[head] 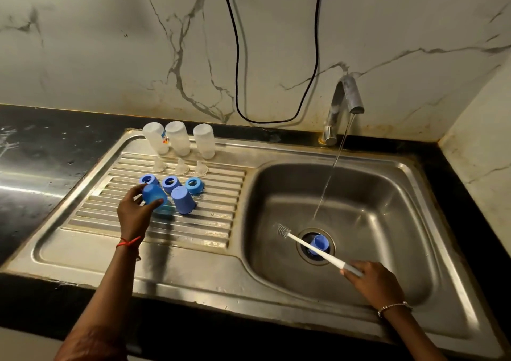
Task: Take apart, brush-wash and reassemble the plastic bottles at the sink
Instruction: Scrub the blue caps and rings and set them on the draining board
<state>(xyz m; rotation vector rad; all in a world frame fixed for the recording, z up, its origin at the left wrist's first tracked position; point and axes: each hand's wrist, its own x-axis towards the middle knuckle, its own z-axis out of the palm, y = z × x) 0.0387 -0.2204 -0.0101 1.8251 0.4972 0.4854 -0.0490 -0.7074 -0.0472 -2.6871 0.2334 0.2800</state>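
One steel sink carries everything: drainboard on the left half, basin on the right. The tap at the basin's far edge runs a thin stream down near the drain, I'd guess so parts can be rinsed as they're scrubbed.

All three clear bottles stand mouth-down in a row along the drainboard's far edge, presumably so they drip dry.

My guess is the brushing is nearly done and it's down to the last bits. The right hand has its fingers wrapped round the grey end of the brush near the basin's front edge. The white handle slants over the drain and the bristles point toward the basin's left wall.

The left hand curls fingers and thumb round a blue cap, tilted near the drainboard's left side. It looks like it's being parked with the clean stuff, or picked up from it; I can't tell which. A second cap stands mouth-down just beside it. The third cap sits in the drain hole under the brush handle, probably next for a scrub.

Behind the caps are three blue rings. Between the rings and the bottles are three clear teats. So each bottle's set is lined up, handy for reassembly.

As for labels, the leftmost bottle has a small blue-and-orange print, too small to read.
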